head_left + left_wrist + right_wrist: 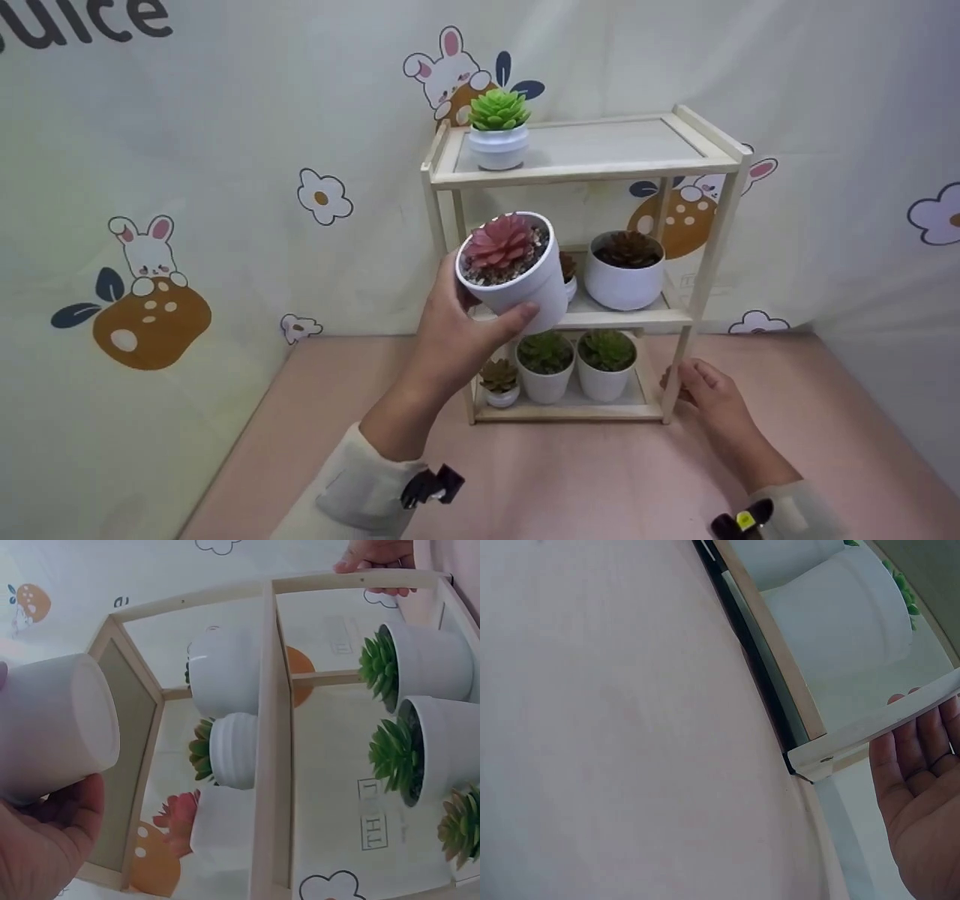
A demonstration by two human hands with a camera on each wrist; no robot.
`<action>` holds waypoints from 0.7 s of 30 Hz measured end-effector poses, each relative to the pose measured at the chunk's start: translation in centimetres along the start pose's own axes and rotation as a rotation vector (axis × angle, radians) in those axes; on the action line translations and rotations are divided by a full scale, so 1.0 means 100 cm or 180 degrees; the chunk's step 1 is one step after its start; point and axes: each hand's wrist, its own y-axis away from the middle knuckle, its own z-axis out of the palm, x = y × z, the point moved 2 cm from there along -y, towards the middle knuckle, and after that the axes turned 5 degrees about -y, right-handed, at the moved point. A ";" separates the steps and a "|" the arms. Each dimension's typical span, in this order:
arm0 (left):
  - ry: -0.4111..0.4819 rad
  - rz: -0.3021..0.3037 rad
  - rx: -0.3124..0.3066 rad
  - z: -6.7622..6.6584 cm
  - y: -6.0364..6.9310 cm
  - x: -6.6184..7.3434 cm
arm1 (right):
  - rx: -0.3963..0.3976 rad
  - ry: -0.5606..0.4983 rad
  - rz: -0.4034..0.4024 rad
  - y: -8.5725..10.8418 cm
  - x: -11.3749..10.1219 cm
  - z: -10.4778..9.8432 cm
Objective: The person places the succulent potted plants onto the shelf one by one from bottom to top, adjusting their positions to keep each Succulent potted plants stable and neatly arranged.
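Observation:
My left hand grips a white pot holding a pink succulent, raised and tilted in front of the wooden shelf rack. The pot's smooth base faces the rack in the left wrist view. At the rack's lower right, my right hand holds the front leg. Its fingers pass behind that leg in the right wrist view, and two fingertips show past it. The held pot hides part of the middle shelf in the head view; a pink succulent in a white pot stands there in the left wrist view.
A bright green succulent stands at the top shelf's left. On the middle shelf sits a wide white pot with a dark plant. Two green succulents and a small brownish one line the bottom shelf. The rack stands on a pink tabletop.

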 end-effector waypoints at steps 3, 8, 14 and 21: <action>0.0032 0.0017 0.0038 0.004 -0.005 0.008 | -0.0002 0.0009 0.0018 0.000 -0.001 -0.001; 0.0123 0.0063 0.0031 0.010 -0.015 0.024 | 0.0034 0.0045 -0.0054 0.000 -0.002 -0.001; 0.0044 0.0127 -0.0058 0.016 -0.028 0.046 | 0.0089 -0.0114 -0.0154 0.000 -0.001 0.001; -0.0060 0.0196 -0.0052 0.022 -0.037 0.067 | 0.0038 -0.0100 -0.0076 -0.001 0.000 0.002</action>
